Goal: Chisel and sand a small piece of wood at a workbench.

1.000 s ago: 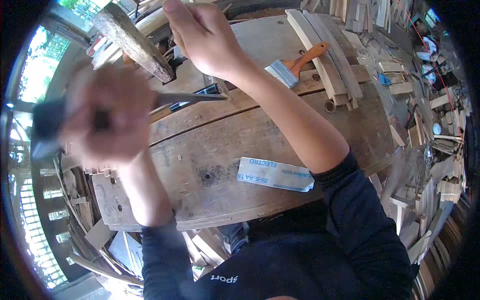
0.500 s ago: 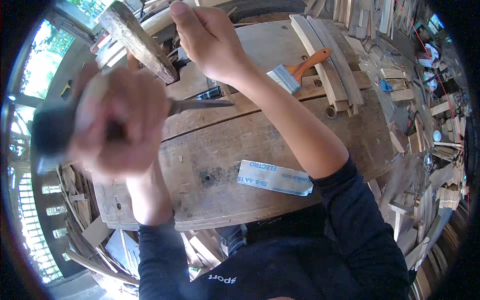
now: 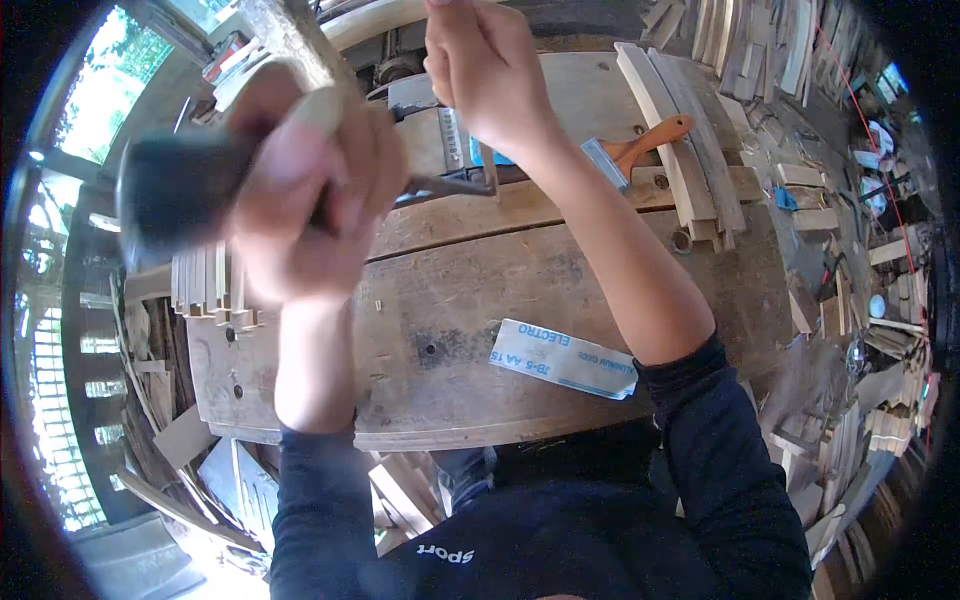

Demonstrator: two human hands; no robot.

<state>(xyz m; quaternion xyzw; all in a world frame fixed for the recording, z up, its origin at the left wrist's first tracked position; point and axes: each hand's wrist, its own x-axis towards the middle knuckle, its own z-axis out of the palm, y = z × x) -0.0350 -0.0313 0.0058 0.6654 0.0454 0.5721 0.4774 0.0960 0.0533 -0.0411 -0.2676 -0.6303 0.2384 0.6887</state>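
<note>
My left hand (image 3: 318,195) is blurred, raised over the bench and closed around a tool with a thick black end (image 3: 180,195) and a narrow dark metal part (image 3: 450,186) pointing right; its exact kind is smeared by motion. Higher and to the right, my right hand (image 3: 490,75) is curled closed, its fingertips near the top edge; whatever it may hold is hidden. Below it, a thin upright wood piece (image 3: 489,165) meets the metal tip in the picture; I cannot tell whether they touch. A pale strip (image 3: 565,358) with blue print lies on the wooden bench (image 3: 450,400).
A paintbrush (image 3: 640,150) with an orange-brown handle rests by two long wood slats (image 3: 670,150). A rough timber (image 3: 290,40) stands at the far left, with narrow strips (image 3: 205,280) nearer. Wood offcuts (image 3: 810,190) clutter the right side.
My left hand and the tool have moved right and slightly away from me. The whole view has shifted a little, so the bench things sit farther right; my right hand stays closed.
</note>
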